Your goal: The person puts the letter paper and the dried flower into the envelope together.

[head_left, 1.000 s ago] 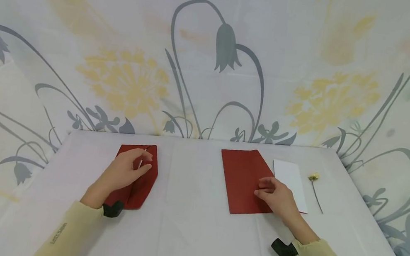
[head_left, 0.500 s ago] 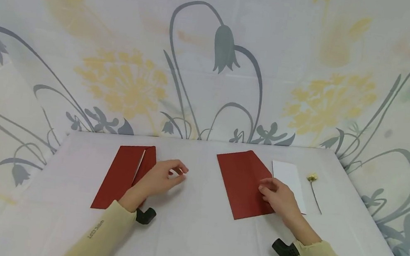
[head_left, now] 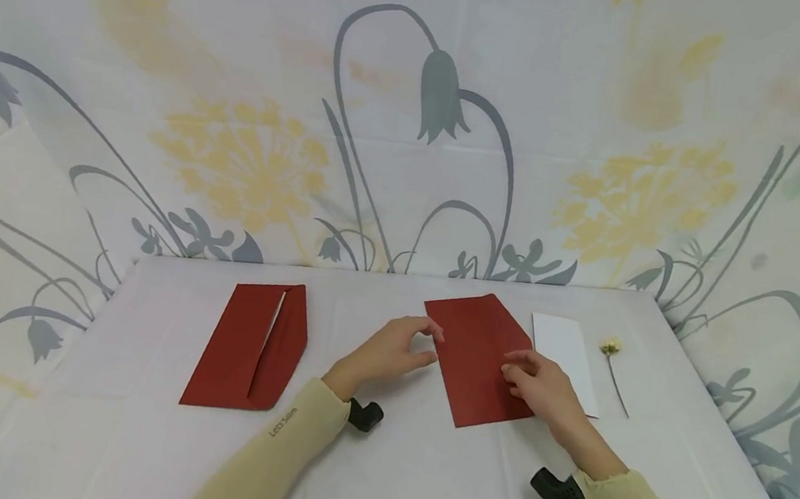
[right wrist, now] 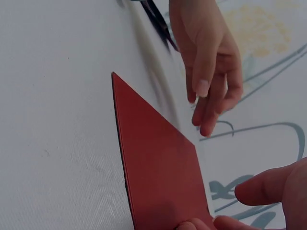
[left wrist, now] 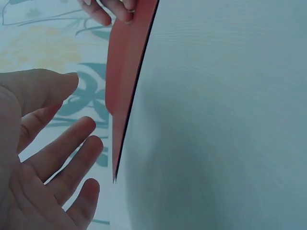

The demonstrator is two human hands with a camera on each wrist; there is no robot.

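The red envelope (head_left: 464,362) lies on the table (head_left: 376,475) between both hands. The left hand (head_left: 385,350) has loose, spread fingers holding nothing, near the envelope's left edge. The right hand (head_left: 549,391) has bent fingers over its right part, fingertips at the red paper; whether they pinch it, I cannot tell. A white card (head_left: 566,356) lies beyond.

Closed in at the back and both sides by a pale wall covering (head_left: 406,193), printed with drooping grey bellflowers (head_left: 440,95) and large, hazy yellow flower heads (head_left: 245,152). Fronted by a white-clothed table (head_left: 419,483), faintly creased, narrowing toward the back. Lit softly and evenly.
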